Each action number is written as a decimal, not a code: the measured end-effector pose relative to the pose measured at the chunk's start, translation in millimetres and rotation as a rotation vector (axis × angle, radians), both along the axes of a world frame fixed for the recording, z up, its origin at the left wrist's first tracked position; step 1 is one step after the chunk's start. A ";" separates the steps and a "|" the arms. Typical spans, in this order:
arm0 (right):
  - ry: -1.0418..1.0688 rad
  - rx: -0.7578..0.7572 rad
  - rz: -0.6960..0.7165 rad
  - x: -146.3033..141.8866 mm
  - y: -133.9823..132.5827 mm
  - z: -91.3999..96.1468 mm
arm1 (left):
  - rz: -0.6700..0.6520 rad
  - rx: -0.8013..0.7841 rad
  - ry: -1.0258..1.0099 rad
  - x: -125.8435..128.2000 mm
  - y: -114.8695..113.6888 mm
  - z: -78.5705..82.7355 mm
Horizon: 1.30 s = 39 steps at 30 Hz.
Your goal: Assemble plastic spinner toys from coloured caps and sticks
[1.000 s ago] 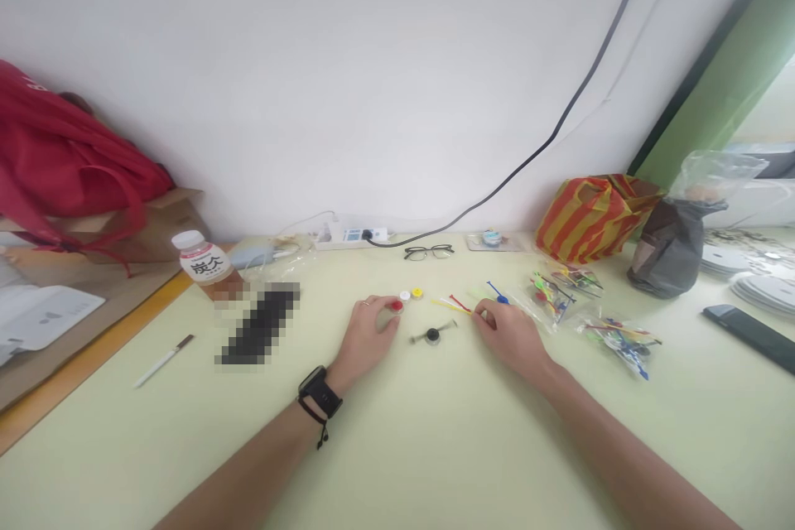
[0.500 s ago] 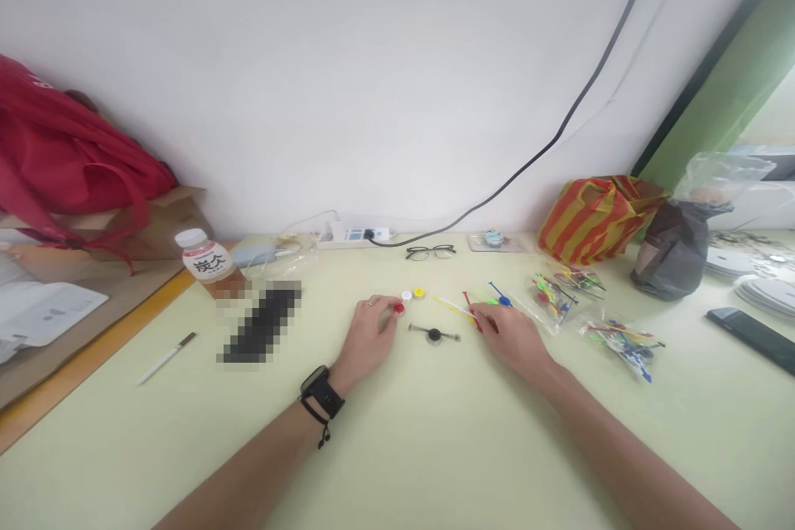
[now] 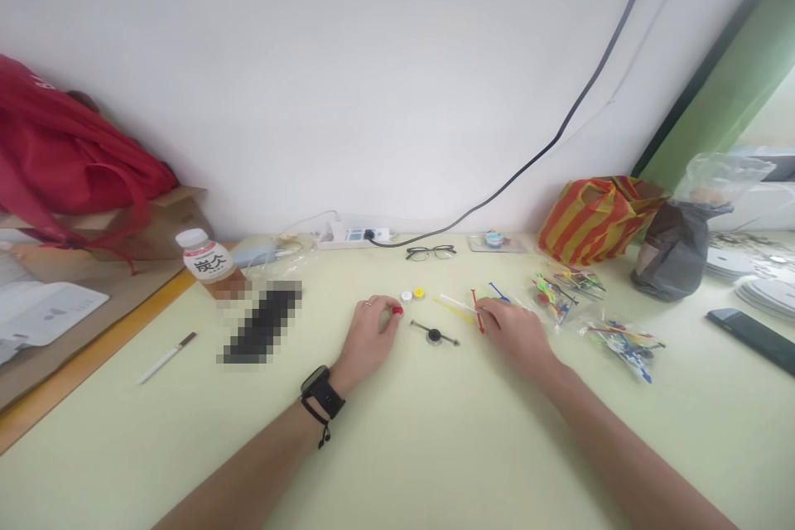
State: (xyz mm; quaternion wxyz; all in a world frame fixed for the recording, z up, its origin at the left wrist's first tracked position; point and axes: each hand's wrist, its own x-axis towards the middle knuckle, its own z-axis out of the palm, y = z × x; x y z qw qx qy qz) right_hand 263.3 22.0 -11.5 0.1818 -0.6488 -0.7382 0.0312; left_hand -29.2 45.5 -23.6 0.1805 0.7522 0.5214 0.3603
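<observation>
My left forearm lies from the 7 o'clock edge toward 1 o'clock, ending in my left hand [image 3: 368, 331], palm down on the surface with the fingers curled and their tips drawn together at its 2 o'clock side. My right forearm runs from 5 o'clock toward 11 o'clock. My right hand [image 3: 513, 330] sits knuckles up, thumb and forefinger pinched at 10 o'clock, apart from the left.

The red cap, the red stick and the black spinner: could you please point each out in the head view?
red cap [image 3: 397, 310]: head view, its top face.
red stick [image 3: 474, 301]: head view, upper part of its shaft.
black spinner [image 3: 434, 335]: head view, its round hub.
</observation>
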 end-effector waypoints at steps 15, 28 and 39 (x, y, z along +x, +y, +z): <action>-0.145 0.020 0.005 6.3 5.5 -1.1 | -0.006 0.011 0.015 1.0 -0.8 2.2; -0.294 0.170 -0.109 7.9 6.5 0.5 | -0.012 -0.003 0.023 2.2 -1.6 4.5; -0.101 0.240 -0.274 21.7 7.6 1.6 | -0.017 0.005 0.021 1.7 -1.3 3.5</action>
